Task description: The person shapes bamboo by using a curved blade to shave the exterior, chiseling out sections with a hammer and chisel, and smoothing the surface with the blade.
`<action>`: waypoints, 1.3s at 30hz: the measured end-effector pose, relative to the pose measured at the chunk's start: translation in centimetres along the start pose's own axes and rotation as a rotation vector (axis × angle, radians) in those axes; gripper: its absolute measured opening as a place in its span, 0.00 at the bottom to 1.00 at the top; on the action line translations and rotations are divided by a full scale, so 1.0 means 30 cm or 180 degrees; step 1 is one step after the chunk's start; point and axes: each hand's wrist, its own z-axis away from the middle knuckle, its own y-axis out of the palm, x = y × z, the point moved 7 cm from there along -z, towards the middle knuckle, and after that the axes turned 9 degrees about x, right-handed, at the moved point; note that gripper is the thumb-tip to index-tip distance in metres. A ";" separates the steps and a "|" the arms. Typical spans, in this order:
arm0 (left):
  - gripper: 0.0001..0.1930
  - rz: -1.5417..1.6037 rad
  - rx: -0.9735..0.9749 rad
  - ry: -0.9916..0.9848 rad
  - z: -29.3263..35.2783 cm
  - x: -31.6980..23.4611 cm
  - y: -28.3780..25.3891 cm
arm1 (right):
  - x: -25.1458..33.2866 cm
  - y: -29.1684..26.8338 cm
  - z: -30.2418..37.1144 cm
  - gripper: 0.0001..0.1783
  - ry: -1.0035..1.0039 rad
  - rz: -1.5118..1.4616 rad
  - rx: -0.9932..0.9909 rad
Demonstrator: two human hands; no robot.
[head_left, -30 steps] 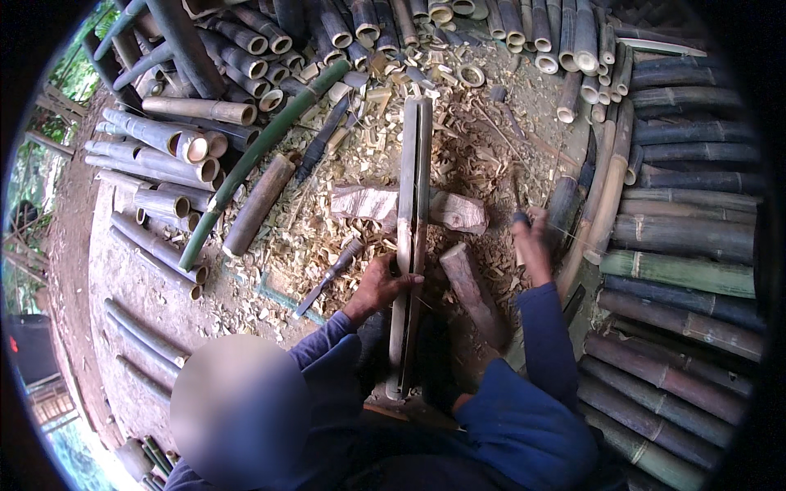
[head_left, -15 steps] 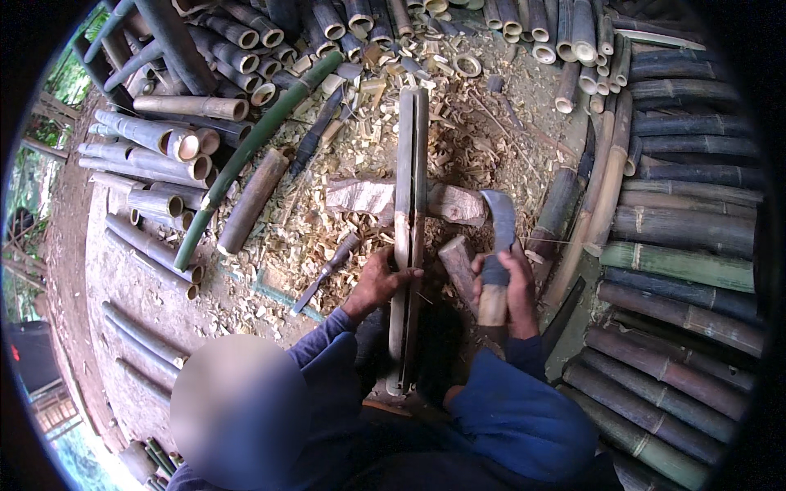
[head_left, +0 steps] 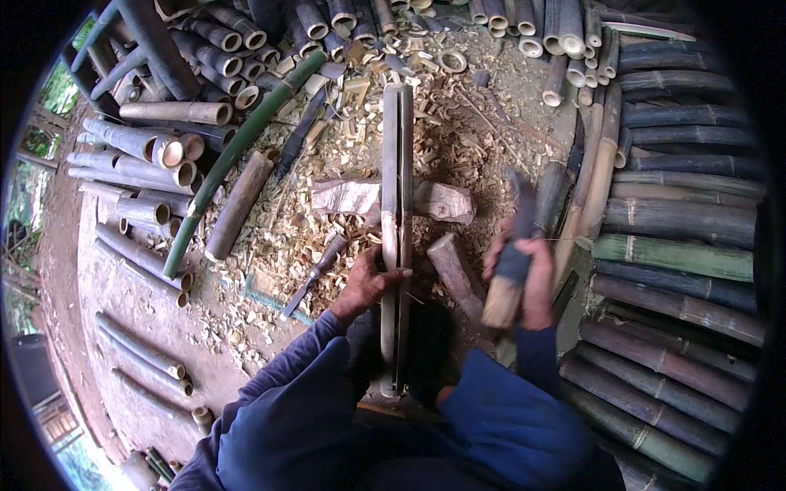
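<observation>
My left hand [head_left: 366, 288] is closed around a length of bamboo [head_left: 390, 164], below its middle. A long split runs down the bamboo, leaving its two halves side by side. It lies across a rough wood block [head_left: 446, 201], pointing away from me, with its near end between my knees. Off to the right, my right hand [head_left: 536, 282] grips a machete [head_left: 501, 299] with a pale wooden handle and a dark wrapped neck. Its blade points away from me, blurred and seen nearly edge-on, apart from the bamboo.
Wood shavings cover the ground around the block. A chisel-like tool [head_left: 315, 274] lies left of my left hand, and a short log [head_left: 457, 274] between the bamboo and my right hand. A green bamboo pole [head_left: 237, 159] slants at left. Stacked bamboo [head_left: 679, 217] lines the right side.
My right hand has swung the machete rightward, away from the bamboo, and the blade has turned edge-on. My left hand keeps its hold on the bamboo. The whole view has shifted slightly.
</observation>
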 end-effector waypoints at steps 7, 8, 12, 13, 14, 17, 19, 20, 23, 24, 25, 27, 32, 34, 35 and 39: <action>0.22 -0.0239 -0.0208 -0.0054 -0.007 0.031 -0.002 | -0.342 0.122 0.046 0.24 0.0823 0.0679 0.0398; 0.22 -0.0222 -0.0278 -0.0072 -0.008 0.043 -0.007 | -0.348 0.127 0.048 0.24 0.0835 0.0684 0.0432; 0.22 -0.0179 -0.0310 0.0083 -0.021 0.049 0.000 | -0.358 0.130 0.048 0.24 0.0886 0.0656 0.0478; 0.22 -0.0289 -0.0314 -0.0043 -0.020 0.054 -0.002 | -0.356 0.129 0.046 0.24 0.0906 0.0614 0.0493; 0.21 -0.0268 -0.0328 -0.0028 -0.019 0.057 -0.004 | -0.355 0.134 0.043 0.24 0.0920 0.0569 0.0519; 0.21 -0.0262 -0.0356 -0.0015 -0.020 0.068 -0.004 | -0.349 0.147 0.038 0.24 0.0911 0.0621 0.0484; 0.21 -0.0332 -0.0361 -0.0048 -0.023 0.077 -0.005 | -0.354 0.145 0.037 0.24 0.0939 0.0486 0.0453; 0.21 -0.0343 -0.0350 -0.0029 -0.022 0.071 -0.002 | -0.359 0.142 0.037 0.24 0.0956 0.0415 0.0437; 0.22 -0.0386 -0.0370 0.0072 -0.013 0.064 -0.004 | -0.369 0.141 0.012 0.24 0.0829 0.0310 0.0423; 0.22 -0.0406 -0.0410 0.0134 -0.011 0.076 -0.009 | -0.375 0.141 0.010 0.24 0.0827 0.0352 0.0420; 0.22 -0.0427 -0.0452 0.0197 -0.006 0.085 -0.014 | -0.384 0.141 0.011 0.24 0.0824 0.0393 0.0418; 0.23 -0.0702 -0.0444 0.0090 -0.009 0.084 -0.015 | -0.385 0.138 0.000 0.23 0.0769 0.0492 0.0419; 0.22 -0.0692 -0.0416 0.0054 0.005 0.043 -0.011 | -0.394 0.134 -0.059 0.24 0.0687 0.0717 0.0509; 0.22 -0.0608 -0.0392 0.0268 -0.015 0.045 0.007 | -0.393 0.132 -0.169 0.24 0.0422 0.0807 0.0587; 0.22 -0.0598 -0.0426 0.0366 -0.019 0.058 -0.005 | -0.372 0.146 -0.236 0.24 0.0460 0.0776 0.0592; 0.21 -0.0521 -0.0479 0.0326 -0.023 0.082 -0.023 | -0.323 0.183 -0.226 0.23 0.0604 0.0873 0.0425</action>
